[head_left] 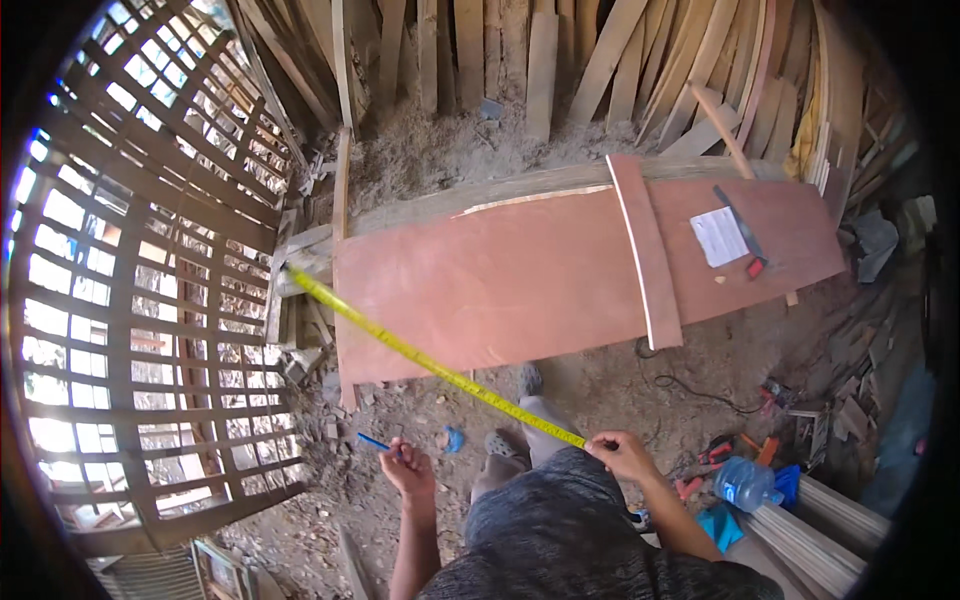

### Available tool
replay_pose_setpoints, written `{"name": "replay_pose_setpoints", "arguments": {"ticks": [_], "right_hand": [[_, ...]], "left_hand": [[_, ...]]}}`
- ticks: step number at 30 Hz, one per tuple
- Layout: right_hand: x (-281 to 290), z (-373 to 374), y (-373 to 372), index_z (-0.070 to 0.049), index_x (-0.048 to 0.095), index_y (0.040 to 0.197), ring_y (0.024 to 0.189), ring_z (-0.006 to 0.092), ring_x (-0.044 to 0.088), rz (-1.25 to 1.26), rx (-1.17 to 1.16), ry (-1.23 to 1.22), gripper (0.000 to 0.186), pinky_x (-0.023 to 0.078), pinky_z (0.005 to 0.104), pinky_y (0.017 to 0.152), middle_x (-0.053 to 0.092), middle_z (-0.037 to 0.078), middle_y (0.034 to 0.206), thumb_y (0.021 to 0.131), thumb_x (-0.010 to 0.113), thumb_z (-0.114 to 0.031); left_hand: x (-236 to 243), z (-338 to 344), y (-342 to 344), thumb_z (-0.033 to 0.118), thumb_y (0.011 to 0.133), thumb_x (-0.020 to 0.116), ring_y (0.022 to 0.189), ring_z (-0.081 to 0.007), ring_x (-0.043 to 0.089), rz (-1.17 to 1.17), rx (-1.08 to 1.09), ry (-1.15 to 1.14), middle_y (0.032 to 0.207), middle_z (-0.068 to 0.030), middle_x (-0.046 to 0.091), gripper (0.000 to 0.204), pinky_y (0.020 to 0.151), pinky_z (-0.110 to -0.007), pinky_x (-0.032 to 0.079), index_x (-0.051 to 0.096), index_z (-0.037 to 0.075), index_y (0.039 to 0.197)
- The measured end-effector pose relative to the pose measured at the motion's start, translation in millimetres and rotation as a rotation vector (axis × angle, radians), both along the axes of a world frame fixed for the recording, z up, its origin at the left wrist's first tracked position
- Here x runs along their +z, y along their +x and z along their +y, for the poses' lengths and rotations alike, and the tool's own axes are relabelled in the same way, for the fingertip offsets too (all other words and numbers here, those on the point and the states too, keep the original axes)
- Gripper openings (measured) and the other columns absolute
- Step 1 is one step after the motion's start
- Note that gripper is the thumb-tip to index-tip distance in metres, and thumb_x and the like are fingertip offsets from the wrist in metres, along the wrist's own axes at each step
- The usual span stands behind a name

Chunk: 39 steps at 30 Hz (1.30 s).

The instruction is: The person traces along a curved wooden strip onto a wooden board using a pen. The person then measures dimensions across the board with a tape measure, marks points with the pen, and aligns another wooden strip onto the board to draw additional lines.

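My left hand (pixel 408 468) is closed round a blue pen (pixel 373 441), which points out to the left. A yellow tape measure (pixel 440 372) is gripped in my right hand (pixel 622 456) by my lap; its case is mostly hidden by the fingers. From there the blade stretches up to the left, across the corner of a reddish-brown plywood sheet (pixel 480 285), and its end sticks out past the sheet's left edge. A narrow plywood strip (pixel 648 255) with a pale edge lies crosswise over the sheet, away from both hands.
On the sheet's right part lie a white paper (pixel 720 237) and a handsaw (pixel 738 222) with a red-black handle. Boards (pixel 540 75) lean along the back. A slatted wooden lattice (pixel 125 290) stands left. A water jug (pixel 745 484), tools and a black cord (pixel 700 385) lie right.
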State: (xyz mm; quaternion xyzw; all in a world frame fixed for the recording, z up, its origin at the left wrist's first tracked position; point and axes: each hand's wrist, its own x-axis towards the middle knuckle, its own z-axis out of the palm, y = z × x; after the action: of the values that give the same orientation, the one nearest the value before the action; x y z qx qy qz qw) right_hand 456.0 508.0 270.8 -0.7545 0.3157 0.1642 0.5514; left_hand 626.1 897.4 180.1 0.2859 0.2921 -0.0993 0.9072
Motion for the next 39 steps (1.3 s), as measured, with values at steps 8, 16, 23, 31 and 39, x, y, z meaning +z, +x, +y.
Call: {"name": "replay_pose_setpoints", "arguments": {"ticks": [8,16,23,31,39], "right_hand": [[36.2,-36.9,-151.0,-0.001,0.076,0.094,0.073,0.0171,0.065,-0.019,-0.076,-0.125,0.023,0.051,0.0321,0.068,0.068,0.008,0.080,0.089,0.078,-0.023],[35.1,-143.1,-316.3,0.002,0.073,0.085,0.070,0.0240,0.062,-0.212,-0.036,-0.524,0.018,0.049,0.0351,0.072,0.064,0.011,0.074,0.085,0.077,-0.015],[-6.2,-283.6,-455.9,-0.004,0.076,0.091,0.081,0.0302,0.067,-0.191,-0.062,-0.586,0.018,0.053,0.0384,0.072,0.070,0.013,0.085,0.085,0.081,-0.020],[13.4,-470.9,-509.7,-0.010,0.078,0.094,0.087,0.0339,0.069,-0.099,-0.187,-0.653,0.020,0.056,0.0421,0.078,0.073,0.012,0.095,0.084,0.080,-0.027],[85.7,-596.5,-537.2,-0.008,0.078,0.092,0.083,0.0304,0.068,-0.068,-0.364,-0.779,0.015,0.055,0.0385,0.073,0.069,0.012,0.085,0.080,0.084,-0.015]], "left_hand": [[58.6,-17.3,-34.1,0.061,0.102,0.049,0.039,-0.0085,0.031,-0.194,-0.113,0.048,0.073,-0.0003,0.059,0.058,0.035,-0.024,0.026,0.066,0.007,0.107],[126.8,-161.0,-106.1,0.086,0.091,0.041,0.051,-0.0087,0.034,-0.103,-0.107,-0.032,0.137,-0.0116,0.063,0.098,0.048,-0.023,0.029,0.054,0.005,0.145],[121.7,-310.0,-210.2,0.076,0.094,0.052,0.050,-0.0066,0.031,-0.072,-0.068,-0.031,0.126,-0.0025,0.069,0.083,0.046,-0.024,0.025,0.057,0.009,0.142],[86.9,-471.5,-230.4,0.034,0.106,0.061,0.052,0.0002,0.033,-0.082,-0.372,0.545,0.112,0.0029,0.070,0.039,0.046,-0.018,0.027,0.061,0.011,0.137],[94.0,-652.5,-182.8,0.027,0.100,0.070,0.062,-0.0026,0.044,-0.484,-1.062,0.896,0.095,-0.0025,0.072,0.036,0.054,-0.021,0.034,0.068,0.000,0.124]]}}
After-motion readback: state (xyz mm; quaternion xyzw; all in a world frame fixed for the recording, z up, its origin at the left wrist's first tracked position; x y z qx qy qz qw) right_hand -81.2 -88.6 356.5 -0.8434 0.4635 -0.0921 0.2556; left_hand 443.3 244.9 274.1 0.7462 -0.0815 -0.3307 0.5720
